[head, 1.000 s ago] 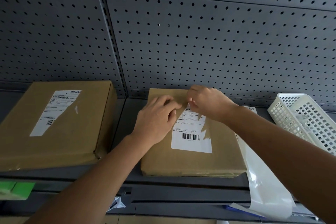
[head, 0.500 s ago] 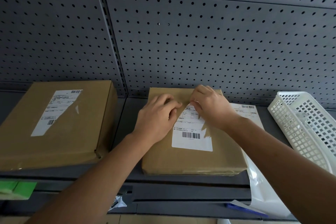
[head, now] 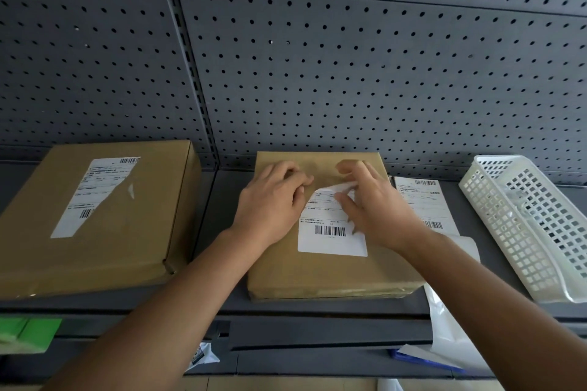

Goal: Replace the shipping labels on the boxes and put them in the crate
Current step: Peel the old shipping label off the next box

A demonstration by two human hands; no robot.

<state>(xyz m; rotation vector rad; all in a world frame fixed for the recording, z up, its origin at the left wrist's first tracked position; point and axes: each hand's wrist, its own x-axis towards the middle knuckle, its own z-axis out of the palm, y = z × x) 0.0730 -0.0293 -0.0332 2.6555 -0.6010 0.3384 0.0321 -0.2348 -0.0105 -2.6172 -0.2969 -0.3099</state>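
Note:
A flat brown box (head: 324,273) lies on the grey shelf (head: 317,306) in front of me, with a white shipping label (head: 332,238) stuck on its top. My right hand (head: 374,209) pinches the label's upper edge, which is curled up off the cardboard. My left hand (head: 270,200) rests on the box just left of the label, fingers bent and fingertips at the label's top left corner. A second brown box (head: 104,232) with a torn label (head: 95,194) sits to the left. A white slotted crate (head: 527,225) lies at the right.
A loose label sheet (head: 425,203) lies between the middle box and the crate, with glossy white backing paper (head: 451,324) hanging over the shelf edge. A grey pegboard wall (head: 317,73) stands behind. Green packets (head: 28,333) and a blue item (head: 422,359) sit on the lower level.
My right hand has drawn toward me, peeling the label's top edge up and folding it over. My left hand stays on the box.

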